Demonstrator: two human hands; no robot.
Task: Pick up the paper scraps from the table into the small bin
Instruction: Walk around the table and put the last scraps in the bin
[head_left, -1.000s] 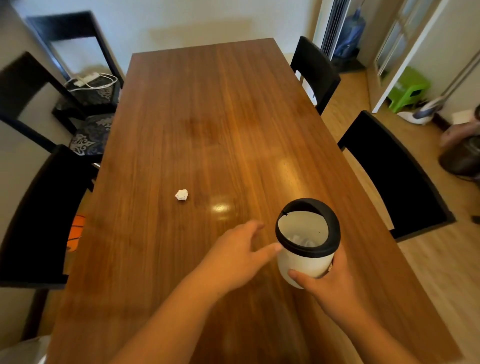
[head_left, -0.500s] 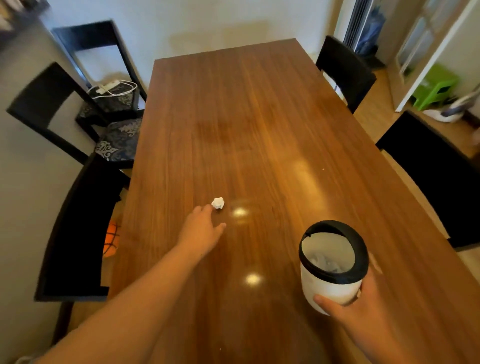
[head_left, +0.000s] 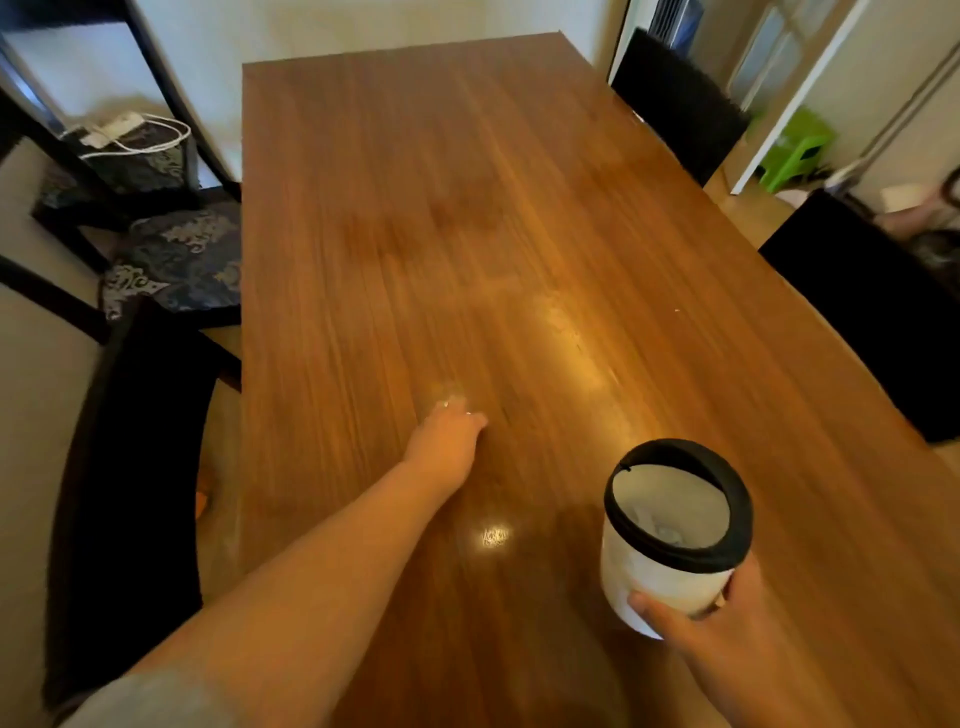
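Note:
My left hand (head_left: 447, 434) is stretched out over the left middle of the brown wooden table (head_left: 467, 208). Its fingers are curled down around a small white paper scrap (head_left: 450, 402), of which only blurred white bits show at the fingertips. My right hand (head_left: 696, 626) grips the small bin (head_left: 670, 566) from below at the near right, holding it just above the tabletop. The bin is white with a black rim and tilts its open mouth toward me. Pale crumpled paper lies inside it.
Black chairs stand along the left edge (head_left: 130, 467), the right edge (head_left: 872, 322) and the far right (head_left: 675, 98). A patterned seat cushion (head_left: 176, 260) and a white power strip (head_left: 114, 127) are at the far left. A green stool (head_left: 795, 145) stands beyond the table.
My left hand left the bin's side, reached forward and left to the scrap, and now covers it. My right hand kept hold of the bin.

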